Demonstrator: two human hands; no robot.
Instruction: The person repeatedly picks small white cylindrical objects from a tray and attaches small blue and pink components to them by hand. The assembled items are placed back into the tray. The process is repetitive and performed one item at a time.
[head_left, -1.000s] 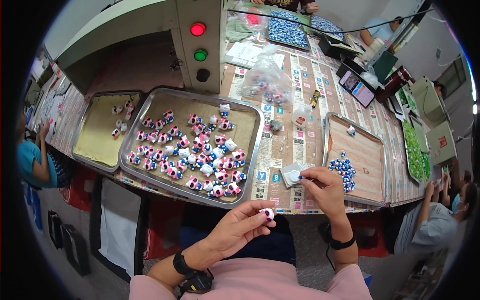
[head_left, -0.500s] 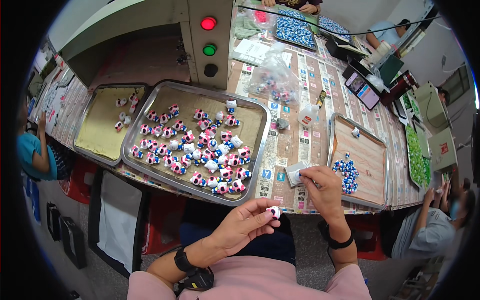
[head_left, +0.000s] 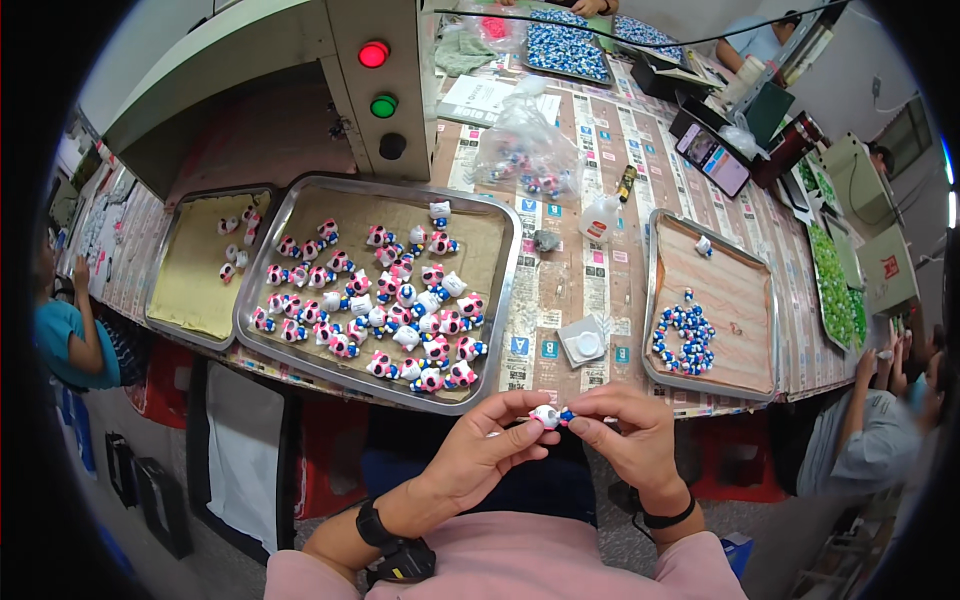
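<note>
Just past the table's front edge, my left hand [head_left: 478, 448] pinches a small white figurine head [head_left: 545, 415] with pink on it. My right hand [head_left: 632, 440] grips a small blue figurine body [head_left: 567, 416] between thumb and fingertips, up against the head. Whether the two parts are joined I cannot tell. Ahead of my right hand lies a white square pad with a round dish [head_left: 584, 343]. On the right, a paper-lined tray [head_left: 745, 300] bears a heap of blue-and-white bodies [head_left: 685, 338]. The large metal tray [head_left: 480, 235] on the left carries many pink, white and blue figurines [head_left: 405, 300].
A smaller tray [head_left: 185, 260] with several figurine pieces stands far left, beside a machine with red and green lights [head_left: 373, 54]. A white bottle [head_left: 601, 217], grey lump [head_left: 545, 240], plastic bag [head_left: 528, 140] and phone [head_left: 712, 158] occupy the table. Other people sit around.
My right hand has moved from the square pad down and left to my left hand, bringing the blue body against the head. The view has shifted slightly.
</note>
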